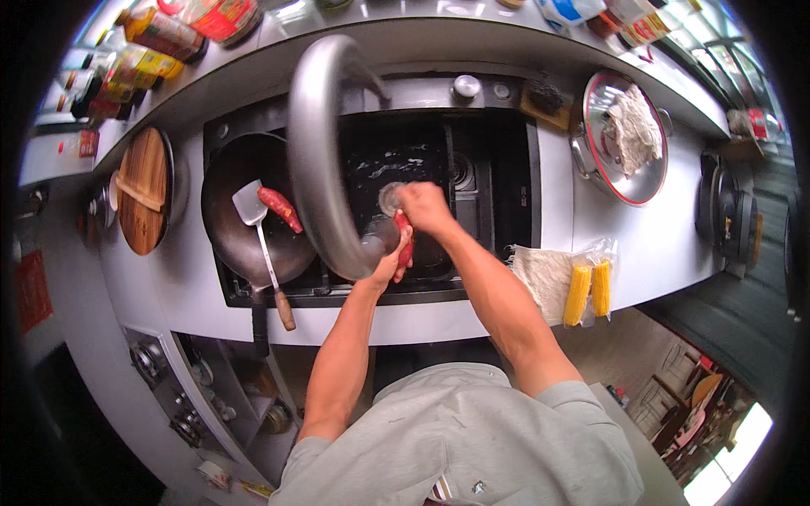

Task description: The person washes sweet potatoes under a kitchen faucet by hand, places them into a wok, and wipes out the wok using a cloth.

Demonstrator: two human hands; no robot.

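Over the black sink basin (405, 139), my left hand (393, 253) is closed around a red-skinned sweet potato (405, 243). My right hand (425, 205) is at its upper end, fingers curled and touching it; whether they hold a small tool is hidden by blur. A round glassy blur, perhaps splashing water, shows beside the right fingers. The large curved metal faucet (310, 145) arches left of both hands. Another sweet potato (280, 209), with yellowish patches, lies in the wok (221, 171) beside the metal blade of a spatula (250, 205).
Right of the sink are a cloth (535, 278), bagged corn cobs (588, 291) and a steel pot (591, 158) with a rag on its lid. The wok and spatula handles project over the counter's front edge. A wooden lid (142, 221) stands at left; bottles line the shelf.
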